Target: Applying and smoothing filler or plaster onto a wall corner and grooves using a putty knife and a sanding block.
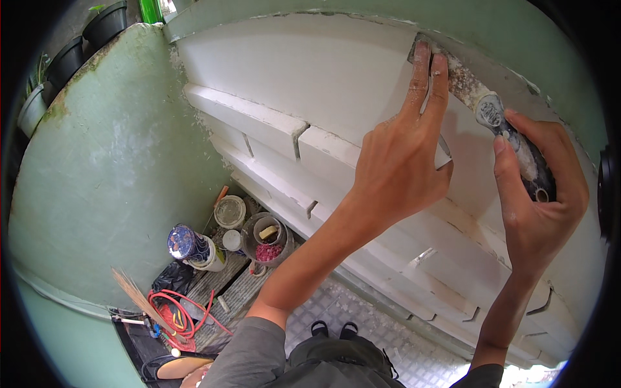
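Observation:
My right hand is closed round the dark handle of a putty knife, its blade crusted with white filler. The blade's tip lies flat on the white wall panel, just below the green band along its top. From my left hand, two outstretched fingers press on the blade near its tip. The other fingers are curled, and a thin flat piece with a dark edge shows beside the thumb; what it is I cannot make out.
White slatted ledges with notches run below the panel. At lower left, a paint bucket, a tub with a sponge, a red hose and a broom crowd a plank surface. Plant pots line the green wall.

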A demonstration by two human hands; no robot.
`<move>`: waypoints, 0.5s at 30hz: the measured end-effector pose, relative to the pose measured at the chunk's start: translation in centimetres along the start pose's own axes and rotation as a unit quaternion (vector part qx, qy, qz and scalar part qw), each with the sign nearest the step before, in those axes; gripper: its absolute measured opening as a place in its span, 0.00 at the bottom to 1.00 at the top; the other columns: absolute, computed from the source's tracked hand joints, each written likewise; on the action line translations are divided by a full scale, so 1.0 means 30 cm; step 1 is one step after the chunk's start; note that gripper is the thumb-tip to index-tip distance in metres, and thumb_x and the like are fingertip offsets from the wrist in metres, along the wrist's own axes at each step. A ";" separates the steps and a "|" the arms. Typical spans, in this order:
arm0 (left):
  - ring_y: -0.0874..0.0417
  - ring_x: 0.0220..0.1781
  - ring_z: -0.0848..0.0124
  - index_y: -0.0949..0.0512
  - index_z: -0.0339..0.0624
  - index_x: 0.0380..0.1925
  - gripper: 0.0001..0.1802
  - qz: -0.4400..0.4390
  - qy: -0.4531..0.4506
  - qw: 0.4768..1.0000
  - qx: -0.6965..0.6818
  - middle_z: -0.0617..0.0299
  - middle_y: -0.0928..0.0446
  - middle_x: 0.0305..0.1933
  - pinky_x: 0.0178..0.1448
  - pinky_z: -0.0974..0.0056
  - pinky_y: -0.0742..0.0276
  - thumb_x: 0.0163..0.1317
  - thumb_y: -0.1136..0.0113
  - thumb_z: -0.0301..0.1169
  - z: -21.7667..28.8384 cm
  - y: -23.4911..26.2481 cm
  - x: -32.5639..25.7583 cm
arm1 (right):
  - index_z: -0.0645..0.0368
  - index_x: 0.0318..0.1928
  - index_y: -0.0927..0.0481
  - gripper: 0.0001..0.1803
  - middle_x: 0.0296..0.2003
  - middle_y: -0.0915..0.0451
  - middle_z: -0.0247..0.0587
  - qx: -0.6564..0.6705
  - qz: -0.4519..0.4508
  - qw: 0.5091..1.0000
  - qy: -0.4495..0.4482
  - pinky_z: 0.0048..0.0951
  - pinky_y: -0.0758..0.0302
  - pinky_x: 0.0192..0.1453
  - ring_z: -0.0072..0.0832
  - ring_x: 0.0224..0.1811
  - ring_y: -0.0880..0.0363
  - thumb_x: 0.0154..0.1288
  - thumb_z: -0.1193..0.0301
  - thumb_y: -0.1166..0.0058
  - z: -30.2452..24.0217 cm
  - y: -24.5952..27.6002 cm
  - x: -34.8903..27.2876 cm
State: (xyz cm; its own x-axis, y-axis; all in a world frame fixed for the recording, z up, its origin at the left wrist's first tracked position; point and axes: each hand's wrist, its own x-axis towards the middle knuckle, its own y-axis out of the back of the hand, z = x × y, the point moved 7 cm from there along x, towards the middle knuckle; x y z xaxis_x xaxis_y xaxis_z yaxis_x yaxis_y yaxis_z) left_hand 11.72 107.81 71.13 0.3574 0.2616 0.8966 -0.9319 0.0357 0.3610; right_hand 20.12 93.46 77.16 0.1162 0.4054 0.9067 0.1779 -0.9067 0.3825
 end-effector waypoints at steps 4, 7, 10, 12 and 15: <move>0.15 0.58 0.37 0.48 0.38 0.83 0.63 -0.032 0.051 0.998 0.033 0.36 0.46 0.85 0.48 0.50 0.13 0.43 0.27 0.24 -0.041 0.036 0.018 | 0.62 0.47 0.11 0.12 0.37 0.16 0.35 -0.009 0.015 0.999 0.027 0.21 0.25 0.45 0.21 0.37 0.20 0.63 0.82 0.33 -0.025 -0.070 0.052; 0.16 0.61 0.38 0.47 0.38 0.83 0.62 0.012 0.043 0.996 0.079 0.36 0.45 0.84 0.51 0.50 0.13 0.44 0.28 0.24 -0.114 0.069 0.030 | 0.62 0.47 0.11 0.12 0.35 0.16 0.36 -0.019 0.010 0.999 0.037 0.21 0.25 0.43 0.22 0.35 0.20 0.62 0.80 0.32 -0.048 -0.130 0.071; 0.13 0.43 0.40 0.43 0.35 0.81 0.60 0.027 0.021 0.997 0.073 0.39 0.44 0.85 0.40 0.49 0.14 0.42 0.27 0.25 -0.097 0.085 0.021 | 0.62 0.47 0.11 0.12 0.36 0.16 0.36 0.014 0.010 1.000 0.012 0.22 0.24 0.44 0.22 0.35 0.20 0.62 0.80 0.32 -0.060 -0.123 0.056; 0.17 0.62 0.39 0.46 0.38 0.83 0.61 0.006 0.021 0.998 0.056 0.37 0.45 0.84 0.53 0.50 0.14 0.45 0.30 0.24 -0.064 0.076 0.008 | 0.62 0.48 0.11 0.13 0.37 0.16 0.36 0.013 0.020 0.999 0.047 0.22 0.24 0.44 0.21 0.36 0.20 0.63 0.81 0.33 -0.056 -0.087 0.036; 0.13 0.39 0.40 0.45 0.36 0.81 0.61 0.002 0.006 1.000 0.025 0.39 0.46 0.85 0.38 0.49 0.16 0.42 0.28 0.24 -0.004 0.030 -0.006 | 0.63 0.49 0.11 0.13 0.38 0.16 0.36 0.009 0.004 1.000 0.010 0.21 0.24 0.44 0.21 0.37 0.20 0.63 0.82 0.34 -0.013 -0.024 0.006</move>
State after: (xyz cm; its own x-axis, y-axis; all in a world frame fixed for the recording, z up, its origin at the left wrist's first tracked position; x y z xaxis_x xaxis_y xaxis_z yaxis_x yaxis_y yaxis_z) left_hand 10.81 107.91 71.25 0.3523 0.2728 0.8952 -0.9289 -0.0145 0.3700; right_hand 19.62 94.13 77.13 0.0980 0.3953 0.9133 0.1941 -0.9077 0.3721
